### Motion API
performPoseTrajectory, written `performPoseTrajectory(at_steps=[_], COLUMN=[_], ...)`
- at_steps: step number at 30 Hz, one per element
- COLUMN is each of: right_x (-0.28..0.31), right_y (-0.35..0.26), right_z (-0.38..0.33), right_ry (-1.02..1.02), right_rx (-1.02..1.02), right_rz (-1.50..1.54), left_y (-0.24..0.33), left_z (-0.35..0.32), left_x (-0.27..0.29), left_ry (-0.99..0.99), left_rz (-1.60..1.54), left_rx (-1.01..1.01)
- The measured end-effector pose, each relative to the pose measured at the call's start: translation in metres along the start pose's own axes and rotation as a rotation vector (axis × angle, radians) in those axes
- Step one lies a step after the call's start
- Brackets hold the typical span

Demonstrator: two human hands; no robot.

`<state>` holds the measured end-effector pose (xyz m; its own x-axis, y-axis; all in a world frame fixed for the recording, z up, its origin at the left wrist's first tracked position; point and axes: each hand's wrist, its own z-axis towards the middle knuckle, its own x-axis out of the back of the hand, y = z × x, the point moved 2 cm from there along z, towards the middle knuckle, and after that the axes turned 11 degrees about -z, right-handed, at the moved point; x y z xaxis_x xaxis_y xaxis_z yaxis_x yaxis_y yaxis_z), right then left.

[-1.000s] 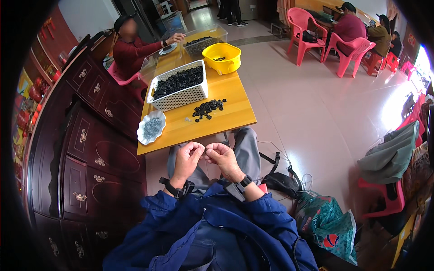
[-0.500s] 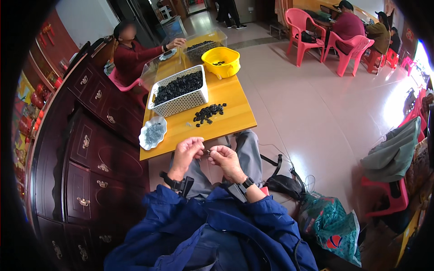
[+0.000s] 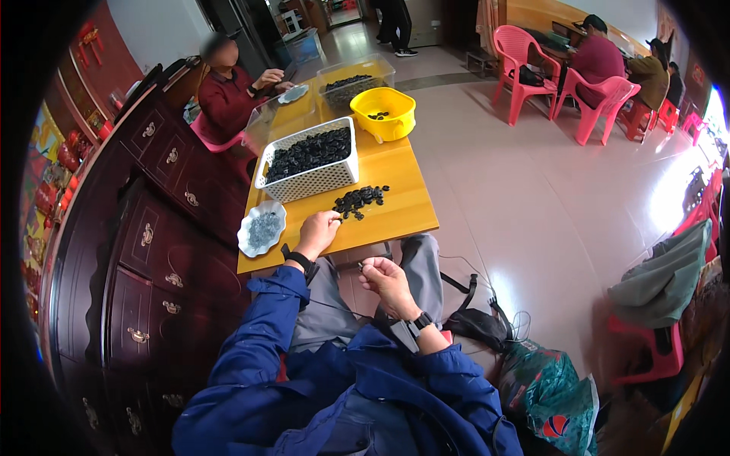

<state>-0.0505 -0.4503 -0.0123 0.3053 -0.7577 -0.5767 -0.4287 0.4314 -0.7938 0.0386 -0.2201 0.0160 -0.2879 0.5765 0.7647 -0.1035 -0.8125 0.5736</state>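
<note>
My left hand [image 3: 316, 234] reaches over the near edge of the yellow wooden table [image 3: 407, 205]. Its thumb and fingertips are closed together just left of a pile of small black oval pieces [image 3: 359, 199]; anything between them is too small to make out. My right hand [image 3: 389, 284] is above my lap, with thumb and forefinger pinching a small dark piece [image 3: 361, 265]. Left of my left hand stands a white wavy-edged dish [image 3: 245, 232] of small clear bits. Behind the pile is a white perforated basket [image 3: 323, 182] full of black pieces.
A yellow basin [image 3: 399, 121] and a clear bin [image 3: 391, 70] stand farther back. Across the table sits a person [image 3: 224, 106] in dark red. A dark wooden cabinet [image 3: 152, 251] flanks the left. A black bag [image 3: 480, 327] and a green bag [image 3: 551, 395] lie at right.
My left hand has left my right hand and moved forward to the table beside the black pile. My right hand has shifted slightly right and lower. The person opposite has drawn an arm back.
</note>
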Motion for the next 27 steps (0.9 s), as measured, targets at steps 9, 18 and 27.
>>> performPoseTrajectory(at_steps=[9, 18, 27], right_x=[-0.001, 0.002, -0.009], right_y=[-0.001, -0.004, 0.006], right_z=[-0.001, -0.001, 0.006], right_ry=[0.0, 0.053, -0.019], right_rx=[0.017, 0.018, 0.102], right_rz=[-0.034, 0.085, 0.179], left_y=[0.007, 0.068, 0.09], left_z=[-0.009, -0.072, -0.116], left_x=[-0.003, 0.014, 0.024], left_ry=[0.031, -0.011, -0.261], left_rz=[-0.09, -0.32, -0.858], left_rx=[-0.03, -0.134, 0.257])
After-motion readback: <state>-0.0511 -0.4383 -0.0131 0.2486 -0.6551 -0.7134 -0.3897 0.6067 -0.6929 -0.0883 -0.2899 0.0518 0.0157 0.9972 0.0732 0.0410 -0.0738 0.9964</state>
